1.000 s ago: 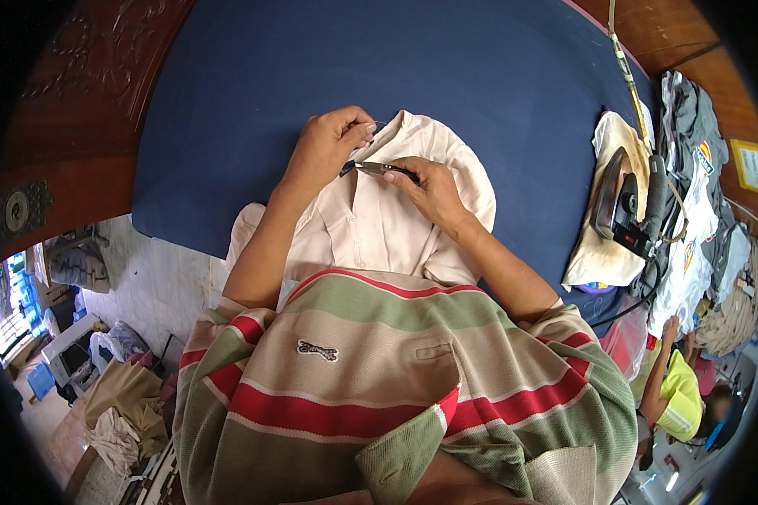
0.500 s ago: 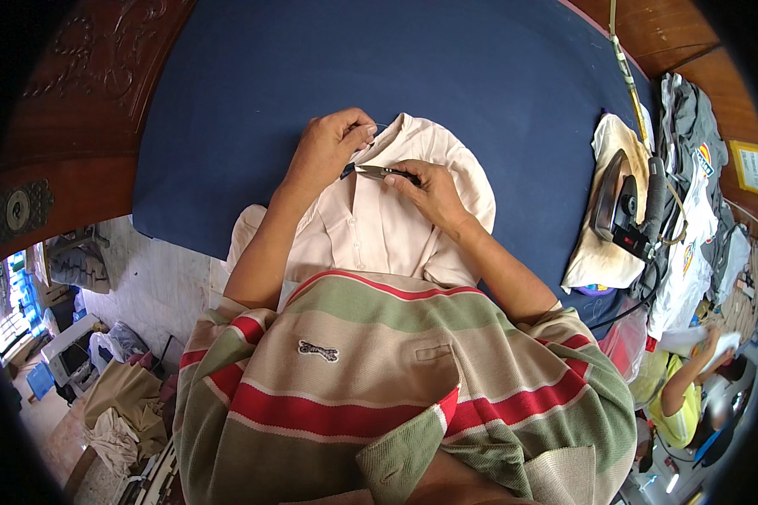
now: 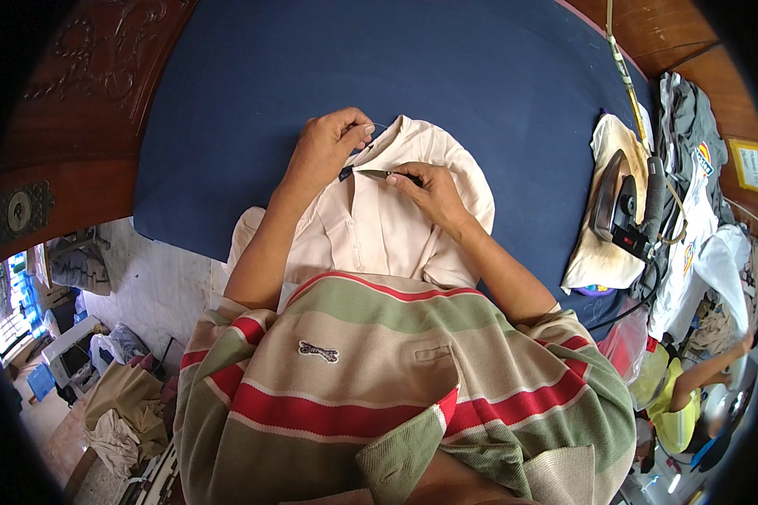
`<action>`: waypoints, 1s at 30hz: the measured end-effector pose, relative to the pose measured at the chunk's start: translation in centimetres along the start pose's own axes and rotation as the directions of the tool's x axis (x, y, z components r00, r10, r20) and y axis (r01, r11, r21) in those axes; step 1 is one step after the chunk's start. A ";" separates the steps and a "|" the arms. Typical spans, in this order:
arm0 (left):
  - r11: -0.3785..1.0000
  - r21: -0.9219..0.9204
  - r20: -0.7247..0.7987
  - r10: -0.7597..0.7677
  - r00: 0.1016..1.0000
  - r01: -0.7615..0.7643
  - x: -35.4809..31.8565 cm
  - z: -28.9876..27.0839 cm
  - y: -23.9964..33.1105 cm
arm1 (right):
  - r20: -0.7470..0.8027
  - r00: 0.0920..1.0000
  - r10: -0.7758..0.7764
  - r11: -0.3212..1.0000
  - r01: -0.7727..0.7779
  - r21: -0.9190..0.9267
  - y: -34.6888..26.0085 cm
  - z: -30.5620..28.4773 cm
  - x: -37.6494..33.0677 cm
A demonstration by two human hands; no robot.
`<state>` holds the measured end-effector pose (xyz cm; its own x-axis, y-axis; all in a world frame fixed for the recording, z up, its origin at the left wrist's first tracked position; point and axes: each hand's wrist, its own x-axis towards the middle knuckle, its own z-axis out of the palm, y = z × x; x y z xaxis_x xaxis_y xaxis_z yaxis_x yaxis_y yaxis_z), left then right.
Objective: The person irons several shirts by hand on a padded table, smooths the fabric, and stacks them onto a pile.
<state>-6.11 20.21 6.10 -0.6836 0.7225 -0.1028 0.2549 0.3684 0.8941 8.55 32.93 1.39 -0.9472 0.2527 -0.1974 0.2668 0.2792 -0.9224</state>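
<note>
both hands are working at the collar of a cream shirt (image 3: 370,227), which is lying flat, buttons up, on the blue padded table (image 3: 253,93) just in front of the person. left hand (image 3: 328,147) is pinching the collar edge, seemingly keeping the cloth taut, while right hand (image 3: 429,189), wrist bent inward, is gripping a small dark blade (image 3: 379,174) pointed at the collar. an iron (image 3: 619,206) is resting well right of the shirt.

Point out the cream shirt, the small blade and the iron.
cream shirt (image 3: 370,231): head view, on the front placket below the collar.
small blade (image 3: 372,173): head view, on the metal tip sticking out of the right hand (image 3: 429,189).
iron (image 3: 619,202): head view, on its dark body.
</note>
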 end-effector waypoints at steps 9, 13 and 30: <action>0.997 0.057 -0.887 0.072 0.457 -0.046 1.6 -5.5 -4.5 | -0.476 0.876 0.078 0.994 -0.031 0.107 -0.7 -6.2 1.3; 0.946 0.299 -0.542 0.275 0.794 -0.123 0.5 -4.5 -5.0 | -0.686 0.600 -0.413 0.717 -0.250 -0.650 3.8 -18.7 4.3; 0.732 0.558 0.395 0.181 0.901 -0.392 -0.5 0.3 -1.5 | 0.052 0.991 0.124 0.990 -0.120 -0.074 -2.9 -2.2 -2.1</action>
<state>-6.00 19.45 4.66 -0.2992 0.9486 -0.1029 0.8358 0.3126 0.4513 10.20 33.61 5.16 -0.9148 0.2371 -0.3271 0.3909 0.3145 -0.8650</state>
